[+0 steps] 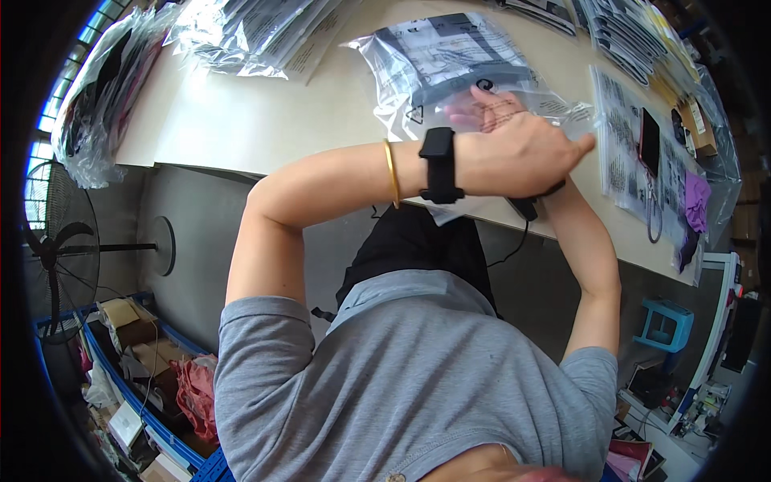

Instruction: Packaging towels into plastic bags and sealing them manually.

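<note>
A clear plastic bag (474, 76) with folded dark grey cloth inside lies on the table in front of me. My forearms cross over its near edge. My left hand (522, 153), with a black watch and a gold bangle on its arm, lies on top, back up and pointing right. Its fingers are mostly turned under and hidden, one digit sticking out at the right. Under it passes my right wrist. The fingers of my right hand (487, 109) show beyond, stretched out and partly behind the clear film, against the bag's near part.
More bagged garments (257, 36) lie at the table's far left, with another bundle (108, 88) on its left edge. Stacked packages (626, 36), a phone (649, 143) and a purple cloth (696, 201) are on the right. A fan (60, 249) stands left, a blue stool (665, 325) right.
</note>
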Demonstrator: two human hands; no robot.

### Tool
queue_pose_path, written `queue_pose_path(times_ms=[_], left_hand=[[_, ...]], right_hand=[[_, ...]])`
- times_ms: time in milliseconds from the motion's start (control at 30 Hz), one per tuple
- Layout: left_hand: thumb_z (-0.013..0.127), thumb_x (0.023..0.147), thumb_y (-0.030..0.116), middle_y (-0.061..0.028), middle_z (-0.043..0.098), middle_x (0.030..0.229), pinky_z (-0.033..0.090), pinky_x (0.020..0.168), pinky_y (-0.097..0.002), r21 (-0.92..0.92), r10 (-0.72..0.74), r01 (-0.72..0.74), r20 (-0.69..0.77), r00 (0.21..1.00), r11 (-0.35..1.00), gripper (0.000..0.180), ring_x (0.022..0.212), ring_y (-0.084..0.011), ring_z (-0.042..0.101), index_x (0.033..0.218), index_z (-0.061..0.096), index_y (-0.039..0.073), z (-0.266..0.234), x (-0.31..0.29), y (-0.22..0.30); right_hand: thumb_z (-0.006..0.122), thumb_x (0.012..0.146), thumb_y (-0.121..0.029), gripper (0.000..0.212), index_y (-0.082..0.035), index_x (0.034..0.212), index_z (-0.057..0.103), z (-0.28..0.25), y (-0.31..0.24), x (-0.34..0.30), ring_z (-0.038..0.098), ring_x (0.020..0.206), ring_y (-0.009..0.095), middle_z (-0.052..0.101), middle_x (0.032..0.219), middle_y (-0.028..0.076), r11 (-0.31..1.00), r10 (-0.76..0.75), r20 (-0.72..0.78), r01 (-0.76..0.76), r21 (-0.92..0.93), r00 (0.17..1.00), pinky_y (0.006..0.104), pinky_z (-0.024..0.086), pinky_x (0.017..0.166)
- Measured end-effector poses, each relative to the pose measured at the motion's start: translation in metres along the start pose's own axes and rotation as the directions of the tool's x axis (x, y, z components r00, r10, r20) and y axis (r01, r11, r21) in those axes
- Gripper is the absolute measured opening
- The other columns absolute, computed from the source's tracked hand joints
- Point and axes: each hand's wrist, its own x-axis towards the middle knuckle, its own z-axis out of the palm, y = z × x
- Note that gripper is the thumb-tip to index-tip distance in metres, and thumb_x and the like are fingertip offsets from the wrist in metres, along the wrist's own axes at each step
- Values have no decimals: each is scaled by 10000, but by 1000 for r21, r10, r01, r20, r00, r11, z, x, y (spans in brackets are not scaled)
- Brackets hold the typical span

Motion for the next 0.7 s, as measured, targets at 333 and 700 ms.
queue_pose_path(times_ms=[333, 700], left_hand=[[248, 880, 716, -244, 560, 1183, 466, 939, -401, -897, 282, 66, -67, 957, -437, 888, 1089, -314, 579, 1432, 267, 21, 6, -20, -61], [399, 928, 509, -153, 500, 1285, 412, 986, -342, -650, -35, -318, -409, 912, -690, 644, 1146, -230, 518, 1400, 342, 74, 100, -104, -129]], right_hand=[[495, 955, -283, 463, 25, 1298, 452, 13, -28, -109, 549, 1153, 330, 549, 1238, 205, 969, 197, 87, -180, -169, 977, 445, 461, 962], [543, 931, -175, 235, 30, 1028, 604, -156, -228, -175, 639, 756, 186, 659, 923, 124, 208, -85, -559, -534, -820, 825, 287, 517, 674]])
